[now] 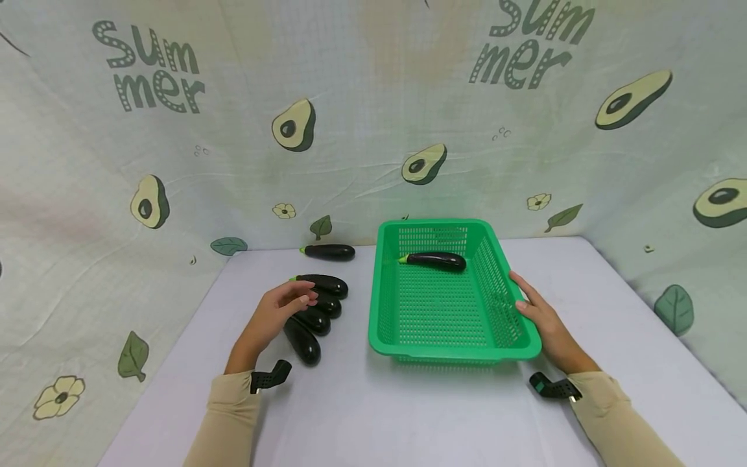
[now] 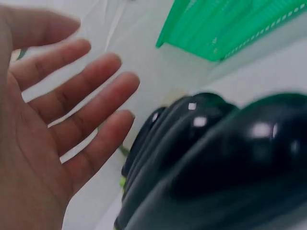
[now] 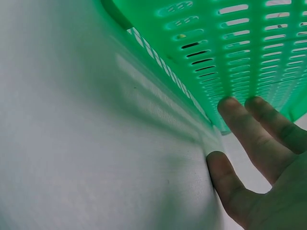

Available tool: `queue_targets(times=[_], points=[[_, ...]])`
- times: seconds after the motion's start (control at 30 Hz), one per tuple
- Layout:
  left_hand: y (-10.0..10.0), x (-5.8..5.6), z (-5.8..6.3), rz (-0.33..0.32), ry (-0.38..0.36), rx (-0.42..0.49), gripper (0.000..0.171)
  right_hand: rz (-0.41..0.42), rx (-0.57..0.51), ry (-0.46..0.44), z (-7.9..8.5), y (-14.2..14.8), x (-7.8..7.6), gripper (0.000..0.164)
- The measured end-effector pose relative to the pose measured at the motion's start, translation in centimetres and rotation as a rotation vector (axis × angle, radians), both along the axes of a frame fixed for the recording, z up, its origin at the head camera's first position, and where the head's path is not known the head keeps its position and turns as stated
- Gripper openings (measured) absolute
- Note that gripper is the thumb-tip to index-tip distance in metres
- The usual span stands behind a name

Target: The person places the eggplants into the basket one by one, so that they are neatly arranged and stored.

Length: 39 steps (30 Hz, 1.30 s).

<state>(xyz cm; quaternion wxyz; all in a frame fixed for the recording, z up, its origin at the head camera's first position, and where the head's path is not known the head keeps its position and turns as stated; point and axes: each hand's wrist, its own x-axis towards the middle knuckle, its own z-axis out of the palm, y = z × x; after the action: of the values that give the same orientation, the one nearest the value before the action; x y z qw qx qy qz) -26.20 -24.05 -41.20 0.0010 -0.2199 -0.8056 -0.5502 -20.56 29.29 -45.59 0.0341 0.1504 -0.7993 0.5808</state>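
My left hand (image 1: 278, 316) hovers at the cluster of dark, glossy eggplants (image 1: 303, 340) on the left of the table, its fingers loosely spread. In the left wrist view its palm holds nothing, and the eggplants (image 2: 230, 158) lie beside the fingers. A green plastic basket (image 1: 382, 292) stands right of them, with one eggplant (image 1: 438, 261) lying inside near the back. At the basket's right side, my right hand (image 1: 545, 324) holds the rim, thumb and a finger on top. Other fingers (image 3: 254, 139) touch the slotted outer wall from outside.
A single eggplant (image 1: 329, 252) lies apart at the table's back edge, left of the basket. The white table (image 1: 443, 415) meets a hanging cloth (image 1: 350, 84) printed with avocados and leaves. Each wrist wears a black camera mount, like the left one (image 1: 271, 376).
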Motion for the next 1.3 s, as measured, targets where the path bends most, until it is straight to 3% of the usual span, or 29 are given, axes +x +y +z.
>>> queue_targets(times=[0.17, 0.47, 0.7, 1.1, 1.3], points=[[-1.3, -0.1, -0.5, -0.012, 0.036, 0.022, 0.038, -0.015, 0.011, 0.014, 0.2, 0.0, 0.0, 0.056], [-2.9, -0.3, -1.1, -0.004, 0.065, -0.034, 0.026, -0.027, -0.028, 0.013, 0.3, 0.4, 0.4, 0.055], [-2.9, 1.2, -0.3, 0.077, 0.083, -0.141, 0.021, -0.023, -0.028, 0.003, 0.1, 0.3, 0.2, 0.055], [-4.3, 0.6, -3.2, 0.154, 0.119, -0.244, 0.02, -0.001, -0.026, 0.0, -0.2, 0.0, -0.1, 0.055], [-4.5, 0.5, -3.5, 0.135, 0.14, -0.295, 0.024, 0.001, -0.041, -0.001, -0.2, 0.1, -0.1, 0.055]])
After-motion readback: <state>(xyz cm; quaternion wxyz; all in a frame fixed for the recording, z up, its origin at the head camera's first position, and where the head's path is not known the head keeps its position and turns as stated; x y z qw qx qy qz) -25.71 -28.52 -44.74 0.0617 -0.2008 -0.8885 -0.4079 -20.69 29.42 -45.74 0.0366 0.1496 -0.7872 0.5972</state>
